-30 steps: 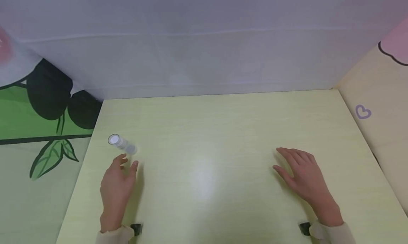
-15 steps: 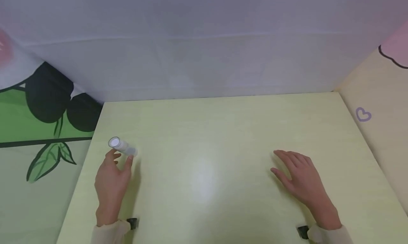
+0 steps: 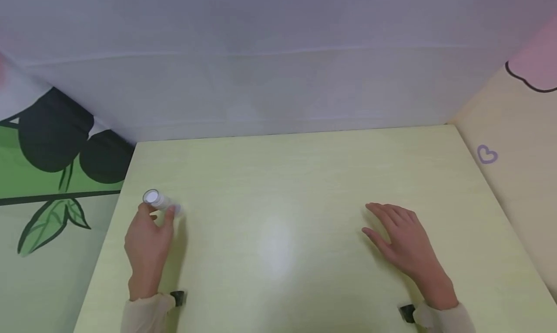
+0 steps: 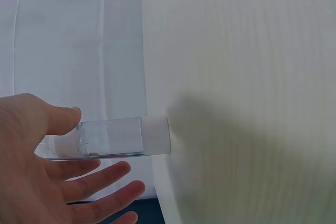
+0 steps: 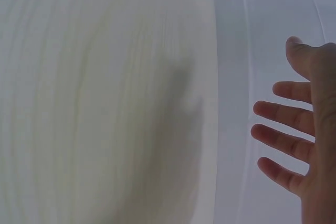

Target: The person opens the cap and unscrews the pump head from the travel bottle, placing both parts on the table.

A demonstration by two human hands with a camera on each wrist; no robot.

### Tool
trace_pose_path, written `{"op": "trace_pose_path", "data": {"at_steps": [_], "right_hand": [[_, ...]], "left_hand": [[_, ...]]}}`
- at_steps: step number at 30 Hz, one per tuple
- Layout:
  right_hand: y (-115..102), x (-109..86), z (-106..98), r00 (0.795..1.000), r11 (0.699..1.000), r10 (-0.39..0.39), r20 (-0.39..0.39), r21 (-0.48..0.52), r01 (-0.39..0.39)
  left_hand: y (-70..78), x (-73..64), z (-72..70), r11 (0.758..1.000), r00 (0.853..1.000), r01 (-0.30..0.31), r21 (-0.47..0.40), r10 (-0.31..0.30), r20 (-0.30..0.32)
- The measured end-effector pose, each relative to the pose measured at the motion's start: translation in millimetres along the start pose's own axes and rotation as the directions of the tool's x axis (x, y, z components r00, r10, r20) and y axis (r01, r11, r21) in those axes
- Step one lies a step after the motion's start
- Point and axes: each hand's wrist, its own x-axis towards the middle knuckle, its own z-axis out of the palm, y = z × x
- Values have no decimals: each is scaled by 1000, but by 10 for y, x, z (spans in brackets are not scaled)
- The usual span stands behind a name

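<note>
A small clear cylindrical bottle (image 3: 160,201) with white ends stands upright on the left side of the pale table (image 3: 278,178). My left hand (image 3: 148,241) is around its near side, the thumb on the right and the index finger on the left. In the left wrist view the thumb overlaps the edge of the bottle (image 4: 113,137), and the index finger lies right along the opposite edge. The other fingers (image 4: 107,203) are extended and spread apart. My right hand (image 3: 404,236) hovers over the right side of the table, fingers spread and relaxed, holding nothing.
A plain pale cloth backdrop (image 3: 278,91) rises behind the table's far edge. To the left hangs a printed cloth (image 3: 52,135) with dark and green shapes. A beige panel (image 3: 513,193) with a purple heart borders the right edge.
My left hand has moved forward to the bottle, and its thumb and index finger have come to either side of it. The right hand has kept its pose; the view has shifted slightly.
</note>
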Motion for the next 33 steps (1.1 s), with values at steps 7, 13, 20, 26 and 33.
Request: {"op": "trace_pose_path", "data": {"at_steps": [7,13,20,26,33], "right_hand": [[-18,78,22,1000,1000,-12,-6,13,12],[-11,165,36,999,998,-28,-28,54,30],[-55,249,23,1000,993,-25,-11,114,26],[-176,276,29,1000,987,-6,-7,162,7],[-355,298,51,997,965,73,23,250,-76]], "left_hand": [[-14,44,67,1000,999,-15,-13,14,-39],[56,44,84,999,999,-24,-28,23,-43],[123,16,84,998,998,-48,-40,47,-32],[134,7,60,995,995,-95,-23,94,-25],[138,-36,56,987,987,-160,-10,160,10]]}}
